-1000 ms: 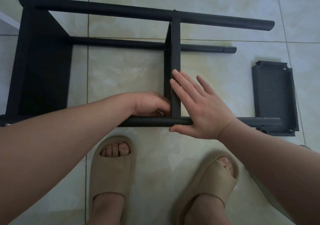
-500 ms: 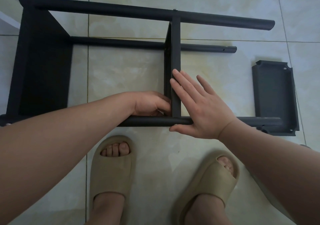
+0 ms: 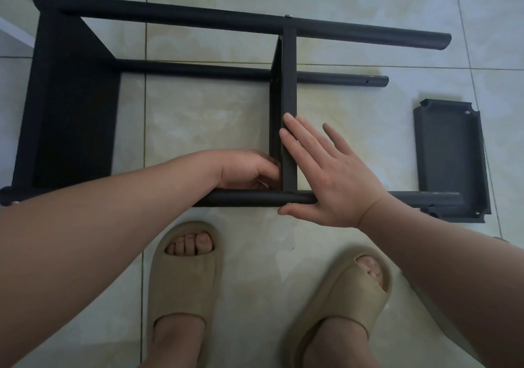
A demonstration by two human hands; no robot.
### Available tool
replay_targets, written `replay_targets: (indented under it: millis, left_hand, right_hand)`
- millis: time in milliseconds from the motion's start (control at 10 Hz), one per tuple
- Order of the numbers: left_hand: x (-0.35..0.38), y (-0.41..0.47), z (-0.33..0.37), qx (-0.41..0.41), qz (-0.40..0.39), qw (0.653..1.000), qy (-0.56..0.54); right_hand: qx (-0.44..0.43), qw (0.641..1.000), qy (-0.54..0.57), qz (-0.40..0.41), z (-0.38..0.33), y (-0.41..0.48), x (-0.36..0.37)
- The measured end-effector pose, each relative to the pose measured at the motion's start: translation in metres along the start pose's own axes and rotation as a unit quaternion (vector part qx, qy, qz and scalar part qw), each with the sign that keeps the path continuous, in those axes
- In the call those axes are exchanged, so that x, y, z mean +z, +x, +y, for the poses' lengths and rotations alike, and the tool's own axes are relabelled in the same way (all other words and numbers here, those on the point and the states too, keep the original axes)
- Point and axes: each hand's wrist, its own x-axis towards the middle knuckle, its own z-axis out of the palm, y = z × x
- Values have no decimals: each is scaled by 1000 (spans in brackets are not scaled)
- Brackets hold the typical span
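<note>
- Nearest: two tan slippers (image 3: 184, 279) on the pale floor tiles (image 3: 255, 254), toes toward the work
- Just beyond: right hand (image 3: 331, 175) spread flat, fingers straight, gripping nothing; palm across the near tube (image 3: 249, 199), fingertips pressed on the top edge of the middle shelf (image 3: 289, 98)
- On the other side of that shelf: left hand (image 3: 249, 169), curled into the inner corner between shelf and near tube; fingertips hidden under the knuckles, so cannot tell whether pinching a fastener or only bracing
- Place of the work: dark rack frame (image 3: 71, 107) lying on its side on the floor, middle shelf on edge between the near tube and the far tube (image 3: 368, 34)
- Step in hand, by the look of it: seating or fastening the near end of the middle shelf to the near tube, with bracing from the right
- Next move, probably: steady pressure from the flat hand to hold the joint lined up, plus small finger work at the corner; some risk of the shelf sliding along the tube on release
- Off to the right: loose shelf tray (image 3: 450, 158) flat on the tiles, near edge against the free end of the near tube; likely next in line
- Farther back: lower rear tube (image 3: 198, 68) with an open hole near its free end, then a small screw head (image 3: 288, 15) on the far tube above the shelf joint
</note>
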Motion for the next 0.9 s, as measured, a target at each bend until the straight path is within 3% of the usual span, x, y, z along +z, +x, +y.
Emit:
replay_targets:
  millis: [100,400,600,900]
  left_hand:
    - [0,0,0,2,42,997,72]
    - [2,-1,3,2,-4,999,-40]
    - [1,-1,1,0,47,998,47]
    - [1,-1,2,18,7,999,-47]
  right_hand:
    - [0,1000,0,-1,0,0,0]
    - [0,1000,1,-3,0,0,-1]
    - [-1,1000,-1,-1,0,0,-1]
    - [0,1000,1,0,0,0,-1]
